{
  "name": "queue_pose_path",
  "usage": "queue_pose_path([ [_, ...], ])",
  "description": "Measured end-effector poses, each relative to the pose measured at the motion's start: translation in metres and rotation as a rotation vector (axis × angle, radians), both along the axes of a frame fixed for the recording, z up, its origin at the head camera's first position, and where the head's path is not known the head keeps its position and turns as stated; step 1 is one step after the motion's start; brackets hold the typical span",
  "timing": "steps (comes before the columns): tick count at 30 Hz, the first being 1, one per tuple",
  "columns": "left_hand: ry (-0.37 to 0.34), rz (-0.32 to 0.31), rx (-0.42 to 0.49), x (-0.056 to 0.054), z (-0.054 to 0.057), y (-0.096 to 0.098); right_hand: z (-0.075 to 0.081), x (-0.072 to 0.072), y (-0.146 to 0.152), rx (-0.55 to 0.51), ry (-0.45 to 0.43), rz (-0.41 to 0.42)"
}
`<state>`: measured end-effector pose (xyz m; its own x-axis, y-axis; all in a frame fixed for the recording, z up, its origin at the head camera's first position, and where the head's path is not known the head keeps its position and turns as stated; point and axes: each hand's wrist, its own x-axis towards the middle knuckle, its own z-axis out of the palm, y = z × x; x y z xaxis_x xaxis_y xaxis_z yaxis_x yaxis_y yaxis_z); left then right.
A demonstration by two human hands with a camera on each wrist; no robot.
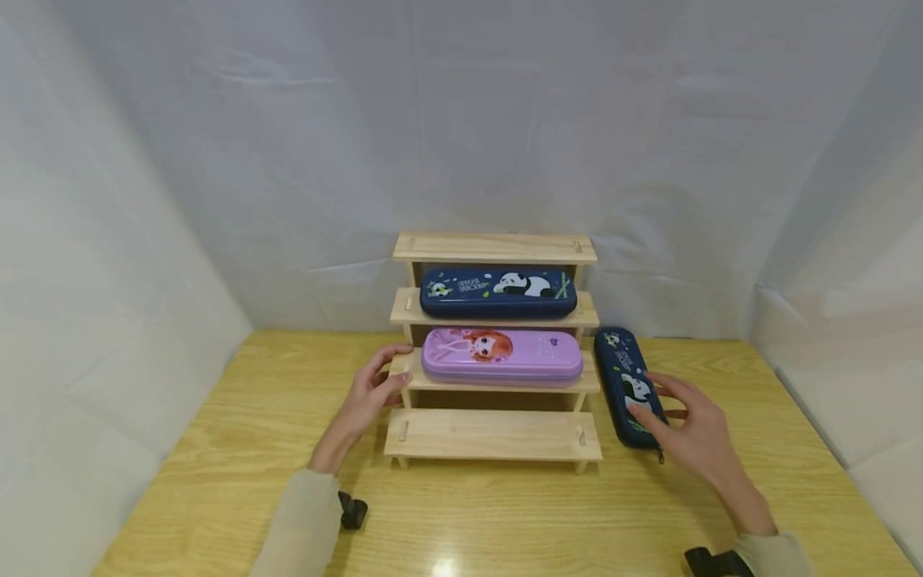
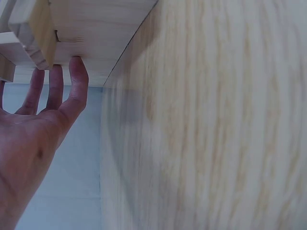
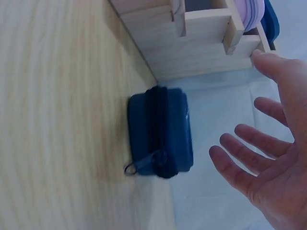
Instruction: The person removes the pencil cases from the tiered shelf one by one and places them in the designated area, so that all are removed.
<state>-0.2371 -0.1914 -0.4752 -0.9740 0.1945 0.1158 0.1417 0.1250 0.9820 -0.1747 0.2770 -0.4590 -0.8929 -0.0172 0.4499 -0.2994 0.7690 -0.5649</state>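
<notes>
A stepped wooden display stand (image 1: 493, 437) rises on the table. My left hand (image 1: 369, 393) grips its left side, thumb by a step's end and fingertips against the side panel, as the left wrist view shows. A dark blue panda pencil case (image 1: 497, 293) lies across one upper step, and a purple pencil case (image 1: 530, 355) with a cartoon girl across the step below. Right of the stand, another blue panda pencil case (image 1: 618, 373) lies lengthwise on the table. Over its near right part hovers my right hand (image 1: 692, 425), fingers spread. In the right wrist view, the fingers are apart from this case (image 3: 160, 132).
The yellow wood-grain table (image 1: 252, 449) meets a pale sheet (image 1: 505, 120) hanging behind the stand and at both sides. The stand's top step (image 1: 493, 247) and bottom step are bare. A zip pull (image 3: 139, 164) hangs from the loose case's near end.
</notes>
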Motion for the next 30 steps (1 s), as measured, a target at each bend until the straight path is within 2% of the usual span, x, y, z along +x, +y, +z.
queue_pose_path([
  [15,-0.003,0.002,-0.01,0.0,0.0,0.0,0.017,-0.014,-0.028,-0.021,0.049,0.108],
  [22,-0.003,0.006,-0.007,0.0,0.001,0.0,0.026,-0.025,-0.044,-0.034,0.12,0.172],
  [30,-0.004,-0.001,0.013,0.0,0.0,0.0,0.037,-0.034,-0.062,-0.017,0.119,0.197],
])
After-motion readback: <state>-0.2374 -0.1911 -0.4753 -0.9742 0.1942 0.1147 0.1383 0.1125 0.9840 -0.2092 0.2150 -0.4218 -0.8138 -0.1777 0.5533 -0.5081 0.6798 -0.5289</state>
